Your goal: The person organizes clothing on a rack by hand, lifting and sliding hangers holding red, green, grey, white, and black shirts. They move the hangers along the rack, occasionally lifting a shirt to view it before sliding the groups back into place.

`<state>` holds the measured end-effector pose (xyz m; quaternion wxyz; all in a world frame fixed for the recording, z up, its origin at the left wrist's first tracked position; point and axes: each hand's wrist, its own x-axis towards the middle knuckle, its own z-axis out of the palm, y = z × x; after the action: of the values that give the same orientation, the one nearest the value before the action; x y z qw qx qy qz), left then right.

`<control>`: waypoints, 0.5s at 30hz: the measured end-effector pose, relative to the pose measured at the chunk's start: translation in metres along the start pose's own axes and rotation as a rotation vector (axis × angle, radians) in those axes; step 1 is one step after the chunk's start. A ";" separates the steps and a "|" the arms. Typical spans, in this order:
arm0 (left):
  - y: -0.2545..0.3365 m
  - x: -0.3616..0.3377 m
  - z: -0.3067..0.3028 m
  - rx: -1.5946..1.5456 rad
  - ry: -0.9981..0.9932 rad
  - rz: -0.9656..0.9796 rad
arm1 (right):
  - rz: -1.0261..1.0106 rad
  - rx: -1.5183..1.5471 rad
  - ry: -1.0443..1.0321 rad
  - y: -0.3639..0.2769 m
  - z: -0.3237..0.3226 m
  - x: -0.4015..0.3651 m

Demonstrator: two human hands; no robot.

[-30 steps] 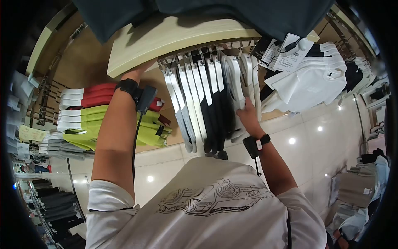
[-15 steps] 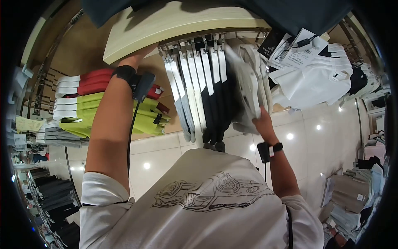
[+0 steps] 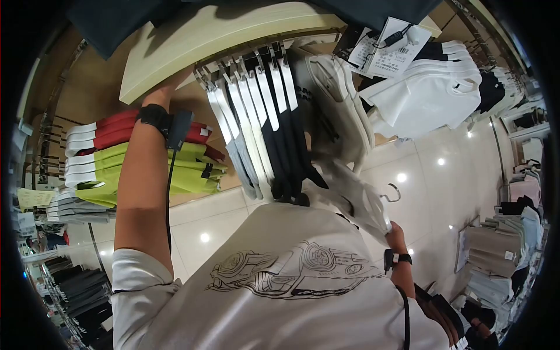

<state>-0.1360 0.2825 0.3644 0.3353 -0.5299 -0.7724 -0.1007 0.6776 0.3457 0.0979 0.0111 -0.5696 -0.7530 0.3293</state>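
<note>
My right hand (image 3: pixel 396 234) is closed on a pale grey shirt (image 3: pixel 366 201) on a hanger, off to the right below the rail. The hanger's metal hook (image 3: pixel 392 192) sticks up free, apart from any rail. Up at the left, my left hand (image 3: pixel 169 88) reaches under the edge of the wooden shelf (image 3: pixel 245 32); its fingers are hidden. Between the hands hang several grey, cream and black garments (image 3: pixel 286 157) on white hangers (image 3: pixel 245 96). Beige shirts (image 3: pixel 350 111) hang just right of them.
Red garments (image 3: pixel 116 128) and lime green ones (image 3: pixel 125 166) hang at the left. On the right are white T-shirts (image 3: pixel 429 102) and paper price tags (image 3: pixel 394 49). Folded clothes (image 3: pixel 493 248) lie stacked at the far right. Shiny tiles cover the floor (image 3: pixel 373 175).
My right hand has moved down and right, drawing the pale grey shirt and its hanger away from the row. My left hand stays at the shelf edge while the view shifts.
</note>
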 end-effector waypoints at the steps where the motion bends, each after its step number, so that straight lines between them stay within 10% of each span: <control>1: 0.000 0.000 0.000 -0.006 -0.001 -0.002 | -0.006 0.020 0.001 0.023 -0.007 -0.008; 6: 0.001 0.004 0.000 -0.071 -0.001 -0.001 | 0.432 0.091 -0.009 0.112 -0.030 -0.016; 15: 0.002 0.002 -0.001 -0.041 0.042 0.033 | 0.217 -0.265 0.273 -0.013 -0.062 0.061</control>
<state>-0.1346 0.2842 0.3661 0.3421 -0.5473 -0.7541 -0.1219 0.6695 0.4272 0.1314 0.0022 -0.6832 -0.7154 0.1464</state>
